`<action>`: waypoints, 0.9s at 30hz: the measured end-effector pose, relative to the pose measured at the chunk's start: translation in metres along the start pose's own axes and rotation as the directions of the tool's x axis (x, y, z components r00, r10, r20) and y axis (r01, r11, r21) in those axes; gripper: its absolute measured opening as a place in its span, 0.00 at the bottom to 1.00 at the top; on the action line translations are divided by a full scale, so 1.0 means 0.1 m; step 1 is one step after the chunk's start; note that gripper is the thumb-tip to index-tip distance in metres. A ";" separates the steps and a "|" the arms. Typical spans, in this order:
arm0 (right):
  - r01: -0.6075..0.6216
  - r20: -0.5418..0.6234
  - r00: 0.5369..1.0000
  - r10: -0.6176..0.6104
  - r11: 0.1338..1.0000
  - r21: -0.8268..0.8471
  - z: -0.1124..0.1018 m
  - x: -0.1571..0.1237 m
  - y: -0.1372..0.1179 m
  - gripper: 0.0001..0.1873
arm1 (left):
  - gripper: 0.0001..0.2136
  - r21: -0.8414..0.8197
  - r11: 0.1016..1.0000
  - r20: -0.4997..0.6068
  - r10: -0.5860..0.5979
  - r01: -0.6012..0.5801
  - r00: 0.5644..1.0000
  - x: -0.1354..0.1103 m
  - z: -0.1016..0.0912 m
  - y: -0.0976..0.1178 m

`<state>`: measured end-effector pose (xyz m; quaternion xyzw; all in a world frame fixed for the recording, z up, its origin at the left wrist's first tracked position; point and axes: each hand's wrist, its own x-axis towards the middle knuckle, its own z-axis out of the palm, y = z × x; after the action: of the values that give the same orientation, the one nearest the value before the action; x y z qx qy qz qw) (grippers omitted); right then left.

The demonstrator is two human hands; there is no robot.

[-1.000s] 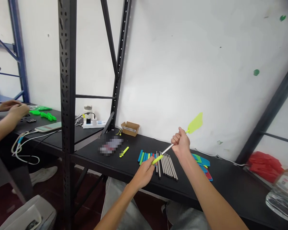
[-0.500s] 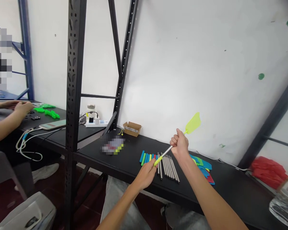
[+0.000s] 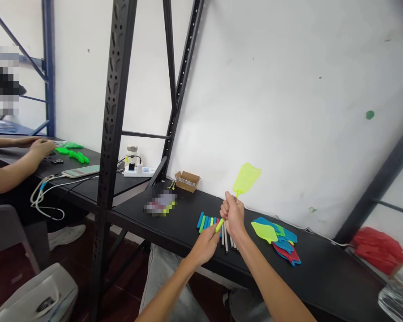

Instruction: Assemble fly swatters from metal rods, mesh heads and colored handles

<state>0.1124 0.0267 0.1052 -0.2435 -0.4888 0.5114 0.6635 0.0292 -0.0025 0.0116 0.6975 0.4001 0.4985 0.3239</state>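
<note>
My right hand (image 3: 233, 214) is a fist round the metal rod of a yellow-green fly swatter, whose mesh head (image 3: 246, 177) sticks up above it. My left hand (image 3: 206, 243) pinches the swatter's yellow handle grip (image 3: 219, 225) just below the right hand. The two hands nearly touch. Under them on the black shelf (image 3: 188, 228) lie a row of coloured handle grips (image 3: 206, 220) and several metal rods (image 3: 226, 239). A pile of loose swatter heads (image 3: 277, 237) in yellow, blue and red lies to the right.
A black rack upright (image 3: 112, 147) stands at the left of the shelf. A small cardboard box (image 3: 187, 180) and a power strip (image 3: 139, 170) sit further back. Another person's hands (image 3: 40, 145) work at the left table by green parts (image 3: 70, 154) and a phone (image 3: 80, 171). Red bags (image 3: 378, 248) lie far right.
My right hand has slid down the rod toward my left hand, so the rod has shortened and the swatter head has come lower and left. The view has shifted right.
</note>
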 end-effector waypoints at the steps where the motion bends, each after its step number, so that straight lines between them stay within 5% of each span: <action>1: 0.002 -0.009 1.000 -0.002 1.000 0.008 -0.02 0.00 0.00 0.28 | 0.08 0.005 1.000 0.004 -0.004 0.004 1.000 0.00 0.00 0.00; 14: 0.016 -0.021 1.000 -0.017 1.000 -0.003 -0.01 -0.02 0.10 0.26 | 0.11 -0.011 0.999 -0.018 -0.042 0.042 0.999 0.05 0.03 -0.14; 22: 0.030 -0.007 1.000 -0.031 0.999 -0.044 -0.17 -0.07 0.21 0.24 | 0.09 0.028 0.997 -0.018 -0.072 0.072 0.997 0.02 -0.01 -0.02; 27: 0.008 0.013 1.000 -0.004 0.952 -0.307 -0.40 -0.21 0.33 0.13 | 0.10 -0.021 0.998 -0.012 -0.057 0.057 0.998 0.02 -0.03 -0.02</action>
<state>0.1340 0.0265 0.0531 -0.3391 -0.5673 0.4288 0.6159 0.0262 0.0005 0.0123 0.6792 0.4168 0.4976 0.3427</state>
